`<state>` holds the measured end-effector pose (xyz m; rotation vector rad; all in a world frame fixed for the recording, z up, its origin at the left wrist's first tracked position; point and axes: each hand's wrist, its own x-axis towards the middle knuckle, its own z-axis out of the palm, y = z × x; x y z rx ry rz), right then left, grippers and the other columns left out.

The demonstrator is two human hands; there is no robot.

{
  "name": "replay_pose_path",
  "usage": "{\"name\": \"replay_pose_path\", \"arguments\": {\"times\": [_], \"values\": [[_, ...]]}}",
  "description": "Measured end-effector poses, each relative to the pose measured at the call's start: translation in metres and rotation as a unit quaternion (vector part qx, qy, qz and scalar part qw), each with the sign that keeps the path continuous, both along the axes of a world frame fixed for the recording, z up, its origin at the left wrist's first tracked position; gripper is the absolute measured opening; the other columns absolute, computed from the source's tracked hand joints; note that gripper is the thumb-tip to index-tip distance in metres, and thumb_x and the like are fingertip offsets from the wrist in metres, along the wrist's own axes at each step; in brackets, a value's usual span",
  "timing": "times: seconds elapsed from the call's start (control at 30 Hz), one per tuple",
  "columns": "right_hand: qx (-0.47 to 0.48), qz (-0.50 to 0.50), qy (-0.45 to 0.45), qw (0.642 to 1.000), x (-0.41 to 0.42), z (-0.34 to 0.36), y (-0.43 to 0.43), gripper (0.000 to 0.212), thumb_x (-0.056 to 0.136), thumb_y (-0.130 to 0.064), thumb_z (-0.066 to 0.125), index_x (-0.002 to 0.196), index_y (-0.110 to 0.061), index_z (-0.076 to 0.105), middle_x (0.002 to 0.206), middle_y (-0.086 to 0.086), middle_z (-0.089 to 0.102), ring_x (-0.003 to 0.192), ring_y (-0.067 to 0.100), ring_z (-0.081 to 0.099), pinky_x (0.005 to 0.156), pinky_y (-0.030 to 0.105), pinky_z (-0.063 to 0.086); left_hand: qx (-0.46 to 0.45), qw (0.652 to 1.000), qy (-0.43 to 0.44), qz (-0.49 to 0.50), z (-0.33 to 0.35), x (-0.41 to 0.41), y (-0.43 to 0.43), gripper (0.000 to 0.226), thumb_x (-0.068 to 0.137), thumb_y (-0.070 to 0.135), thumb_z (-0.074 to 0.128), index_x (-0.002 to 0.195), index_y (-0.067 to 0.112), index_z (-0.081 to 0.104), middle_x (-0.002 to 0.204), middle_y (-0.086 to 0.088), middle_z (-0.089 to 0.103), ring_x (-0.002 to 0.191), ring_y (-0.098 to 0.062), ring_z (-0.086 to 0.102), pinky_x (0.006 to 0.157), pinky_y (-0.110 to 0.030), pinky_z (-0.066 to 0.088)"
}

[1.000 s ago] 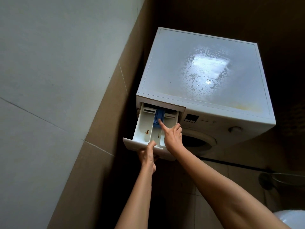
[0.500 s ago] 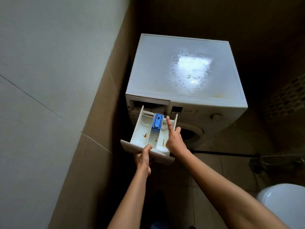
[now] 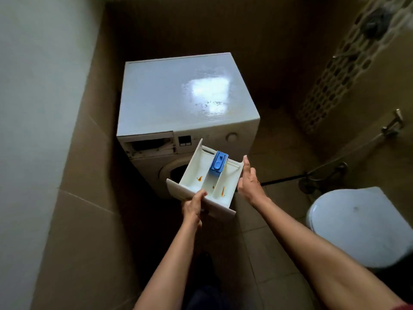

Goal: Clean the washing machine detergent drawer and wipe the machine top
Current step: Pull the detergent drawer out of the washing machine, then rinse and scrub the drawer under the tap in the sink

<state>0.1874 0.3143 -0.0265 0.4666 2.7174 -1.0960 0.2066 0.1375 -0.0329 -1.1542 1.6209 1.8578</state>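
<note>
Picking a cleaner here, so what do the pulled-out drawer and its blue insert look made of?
The drawer looks like white moulded plastic, smooth with a slight sheen: thin walls, rounded compartments. The blue insert seems moulded plastic too: even solid colour, crisp raised details.

Home bathroom: washing machine (image 3: 187,104), toilet (image 3: 357,227), tiled walls (image 3: 85,198).

The detergent drawer (image 3: 192,173) is now fully out of the washing machine (image 3: 169,97), leaving its slot (image 3: 148,145) open. The left hand (image 3: 193,208) holds it by the front panel, swung right before the door. The right hand (image 3: 249,182) has left the blue insert (image 3: 218,163); its straight fingers are now beside the drawer's right wall.
</note>
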Motion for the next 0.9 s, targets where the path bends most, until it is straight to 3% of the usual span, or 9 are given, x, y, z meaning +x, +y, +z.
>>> {"name": "replay_pose_path", "arguments": {"times": [0.17,0.27,0.37,0.5,0.63,0.77,0.9], "values": [[-0.026,-0.096,-0.002,0.995,0.061,0.016,0.073,0.081,0.094,-0.025,0.045,0.151,-0.034,-0.011,0.153,0.021,0.017,0.136,0.041,0.031,0.103,0.052,0.034,0.019,0.996,0.004,-0.093,0.014,0.029,0.07,0.055,0.072,0.028,0.073,0.115,0.0,0.056,0.102,-0.018,0.063,0.081,-0.028,0.063,0.05,-0.028,0.05],[-0.008,-0.154,0.019,0.988,0.1,0.02,0.112,0.076,0.095,-0.018,0.042,0.152,-0.025,-0.008,0.15,0.023,0.026,0.132,0.041,0.037,0.104,0.048,0.036,0.032,0.989,0.014,-0.142,0.021,0.05,0.114,0.054,0.075,0.023,0.071,0.118,-0.004,0.056,0.105,-0.018,0.062,0.084,-0.027,0.062,0.056,-0.032,0.054],[0.035,-0.215,0.005,0.976,0.147,0.024,0.154,0.079,0.093,-0.006,0.043,0.153,-0.019,-0.007,0.137,0.023,0.041,0.112,0.038,0.053,0.092,0.042,0.045,0.042,0.979,0.023,-0.199,0.03,0.079,0.16,0.059,0.075,0.024,0.071,0.123,-0.004,0.05,0.108,-0.016,0.058,0.082,-0.023,0.061,0.059,-0.034,0.056],[0.072,-0.286,-0.009,0.956,0.214,0.029,0.206,0.079,0.092,-0.005,0.044,0.152,-0.014,-0.007,0.136,0.025,0.038,0.111,0.037,0.053,0.089,0.041,0.046,0.059,0.966,0.032,-0.25,0.041,0.118,0.22,0.072,0.074,0.025,0.074,0.132,-0.002,0.041,0.115,-0.017,0.055,0.089,-0.024,0.06,0.072,-0.042,0.059],[0.076,-0.371,-0.01,0.925,0.283,0.039,0.258,0.079,0.091,0.0,0.041,0.152,-0.015,-0.007,0.134,0.024,0.039,0.109,0.036,0.055,0.085,0.039,0.047,0.073,0.94,0.049,-0.329,0.052,0.16,0.279,0.064,0.074,0.024,0.073,0.126,-0.001,0.044,0.101,-0.014,0.057,0.094,-0.026,0.06,0.064,-0.037,0.058],[0.074,-0.442,0.003,0.894,0.356,0.051,0.304,0.077,0.092,-0.002,0.043,0.152,-0.012,-0.003,0.147,0.026,0.028,0.123,0.039,0.048,0.096,0.038,0.043,0.08,0.907,0.058,-0.41,0.06,0.206,0.339,0.051,0.074,0.022,0.071,0.114,-0.004,0.053,0.088,-0.013,0.055,0.081,-0.024,0.058,0.06,-0.036,0.057],[0.091,-0.516,0.0,0.852,0.434,0.058,0.342,0.074,0.091,-0.003,0.045,0.151,-0.002,0.002,0.147,0.025,0.032,0.131,0.036,0.04,0.105,0.036,0.035,0.111,0.862,0.05,-0.491,0.067,0.259,0.4,0.038,0.072,0.024,0.07,0.104,0.006,0.059,0.101,-0.015,0.06,0.091,-0.028,0.062,0.067,-0.038,0.058]]}}
